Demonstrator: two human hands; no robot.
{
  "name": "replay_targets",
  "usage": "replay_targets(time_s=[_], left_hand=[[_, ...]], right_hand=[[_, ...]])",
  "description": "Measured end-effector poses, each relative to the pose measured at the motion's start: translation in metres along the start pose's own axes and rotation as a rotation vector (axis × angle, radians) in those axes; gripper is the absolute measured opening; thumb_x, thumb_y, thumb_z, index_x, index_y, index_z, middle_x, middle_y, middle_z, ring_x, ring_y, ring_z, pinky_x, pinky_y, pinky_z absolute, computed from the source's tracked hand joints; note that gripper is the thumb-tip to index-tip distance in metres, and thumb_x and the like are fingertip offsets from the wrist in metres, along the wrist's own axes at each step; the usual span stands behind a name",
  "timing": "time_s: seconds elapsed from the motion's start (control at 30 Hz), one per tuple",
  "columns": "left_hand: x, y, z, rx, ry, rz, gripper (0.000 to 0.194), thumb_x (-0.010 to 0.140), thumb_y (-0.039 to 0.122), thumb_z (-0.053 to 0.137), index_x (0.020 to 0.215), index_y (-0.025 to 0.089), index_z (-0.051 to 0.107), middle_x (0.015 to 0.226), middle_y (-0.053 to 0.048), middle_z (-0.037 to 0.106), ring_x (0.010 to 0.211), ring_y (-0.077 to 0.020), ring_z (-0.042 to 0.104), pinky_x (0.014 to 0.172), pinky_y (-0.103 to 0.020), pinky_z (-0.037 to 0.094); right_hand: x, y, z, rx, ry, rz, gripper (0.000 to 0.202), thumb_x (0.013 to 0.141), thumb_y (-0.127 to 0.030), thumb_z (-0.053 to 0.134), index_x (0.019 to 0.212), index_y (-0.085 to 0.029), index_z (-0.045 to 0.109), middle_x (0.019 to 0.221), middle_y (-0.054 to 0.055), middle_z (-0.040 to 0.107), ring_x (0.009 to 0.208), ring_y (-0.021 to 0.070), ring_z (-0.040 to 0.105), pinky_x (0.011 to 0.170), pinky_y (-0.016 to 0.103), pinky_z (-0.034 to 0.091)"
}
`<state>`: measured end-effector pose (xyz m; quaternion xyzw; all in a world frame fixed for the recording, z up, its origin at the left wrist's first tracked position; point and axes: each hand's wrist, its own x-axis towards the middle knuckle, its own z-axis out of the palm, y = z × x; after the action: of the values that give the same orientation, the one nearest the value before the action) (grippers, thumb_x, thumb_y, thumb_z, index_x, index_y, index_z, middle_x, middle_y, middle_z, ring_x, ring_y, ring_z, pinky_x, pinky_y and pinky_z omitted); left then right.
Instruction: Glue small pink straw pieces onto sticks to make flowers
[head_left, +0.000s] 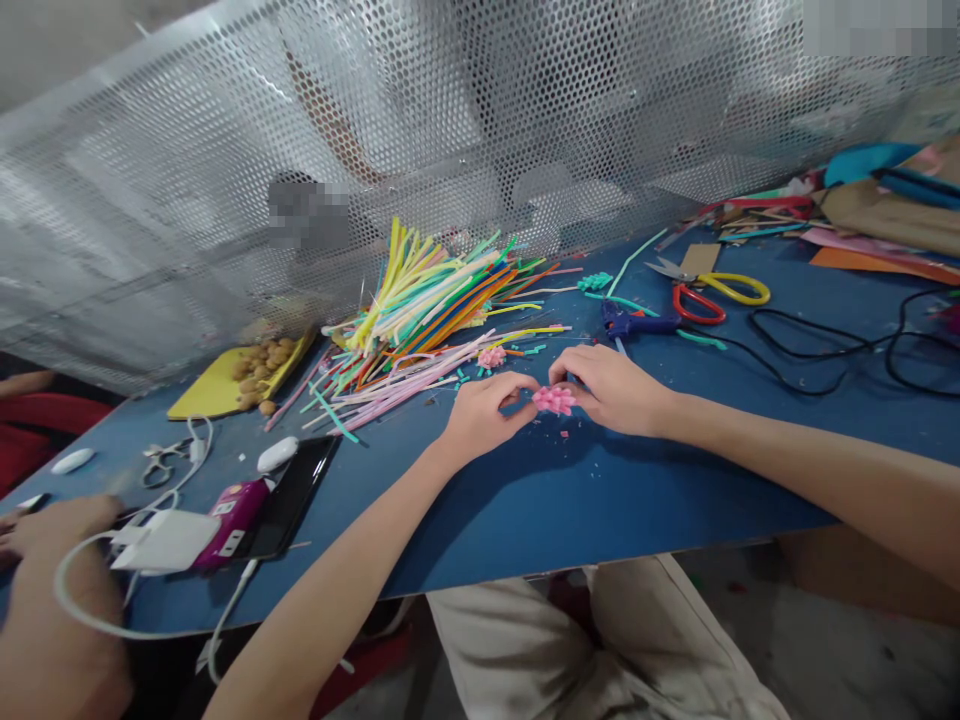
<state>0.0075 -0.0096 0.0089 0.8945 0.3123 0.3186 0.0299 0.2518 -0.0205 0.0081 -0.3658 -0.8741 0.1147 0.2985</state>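
Observation:
A small pink flower-like cluster of short pieces (553,401) is pinched between my two hands above the blue table's front half. My left hand (487,408) grips its left side with thumb and forefinger. On its right side, my right hand (611,385) has closed fingers against it, partly hiding it. Just beyond my hands lies a paler pink cluster (491,357), with short teal bits around it. A dark blue glue gun (637,322) rests behind my right hand. Farther back sits a teal cluster (595,282).
A heap of coloured sticks (442,300) fills the table's back middle. Scissors with red and yellow handles (709,287) lie right, near a black cable (810,345). Left are a yellow tray (217,388), a phone (296,500) and a white charger (169,540). Another person's arm (64,600) rests far left.

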Motion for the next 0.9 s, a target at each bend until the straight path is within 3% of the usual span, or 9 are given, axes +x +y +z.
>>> replay_targets(time_s=[0.33,0.47,0.6,0.7,0.73,0.8,0.9], left_hand=[[-0.001,-0.002,-0.003,0.122,-0.092,0.046,0.025,0.1,0.043,0.059,0.098,0.027,0.078,0.072,0.001,0.074,0.051,-0.0075,0.055,0.056,-0.023,0.037],[-0.004,-0.004,-0.004,0.154,-0.024,0.113,0.021,0.1,0.039,0.061,0.098,0.027,0.078,0.071,0.001,0.075,0.049,-0.007,0.055,0.057,-0.022,0.039],[-0.005,-0.004,-0.007,0.155,0.152,0.262,0.009,0.096,0.029,0.069,0.098,0.027,0.077,0.06,0.003,0.069,0.048,-0.0075,0.054,0.058,-0.021,0.041],[-0.003,0.001,-0.01,0.1,0.285,0.358,0.009,0.09,0.021,0.075,0.098,0.026,0.075,0.06,0.005,0.067,0.049,-0.0061,0.052,0.056,-0.019,0.04],[-0.003,0.003,-0.011,0.083,0.309,0.351,0.01,0.09,0.021,0.075,0.098,0.026,0.074,0.06,0.006,0.066,0.048,-0.0057,0.05,0.055,-0.019,0.039],[-0.002,0.006,-0.012,0.057,0.331,0.27,0.007,0.09,0.024,0.075,0.096,0.026,0.076,0.055,0.007,0.059,0.046,-0.0056,0.045,0.053,-0.02,0.037],[-0.001,0.008,-0.016,0.013,0.331,0.03,0.011,0.093,0.032,0.07,0.093,0.024,0.078,0.051,0.007,0.044,0.046,-0.0068,0.034,0.051,-0.022,0.033]], right_hand=[[-0.002,-0.007,-0.003,-0.131,-0.009,-0.1,0.022,0.107,-0.031,0.046,0.098,-0.021,0.063,0.098,0.006,0.073,0.093,0.0226,0.061,0.082,0.036,0.033],[0.001,-0.004,-0.009,-0.108,0.034,-0.069,0.021,0.105,-0.031,0.048,0.097,-0.021,0.064,0.097,0.006,0.074,0.091,0.0219,0.063,0.081,0.036,0.035],[0.004,0.028,-0.027,-0.076,0.166,0.107,0.02,0.101,-0.034,0.052,0.097,-0.021,0.066,0.094,0.006,0.075,0.085,0.0214,0.065,0.078,0.034,0.042],[0.001,0.064,-0.045,-0.143,0.159,0.283,0.04,0.104,-0.042,0.041,0.084,-0.022,0.068,0.084,0.006,0.074,0.08,0.0233,0.066,0.075,0.037,0.044],[-0.002,0.076,-0.05,-0.197,0.15,0.323,0.041,0.103,-0.046,0.041,0.085,-0.022,0.069,0.087,0.008,0.074,0.084,0.0255,0.066,0.077,0.039,0.046],[-0.007,0.099,-0.056,-0.328,0.116,0.347,0.032,0.097,-0.044,0.051,0.106,-0.02,0.07,0.107,0.014,0.073,0.101,0.0317,0.065,0.088,0.046,0.048],[-0.014,0.123,-0.056,-0.52,-0.008,0.505,0.051,0.083,-0.035,0.061,0.13,-0.016,0.064,0.13,0.022,0.064,0.119,0.0438,0.056,0.096,0.059,0.045]])
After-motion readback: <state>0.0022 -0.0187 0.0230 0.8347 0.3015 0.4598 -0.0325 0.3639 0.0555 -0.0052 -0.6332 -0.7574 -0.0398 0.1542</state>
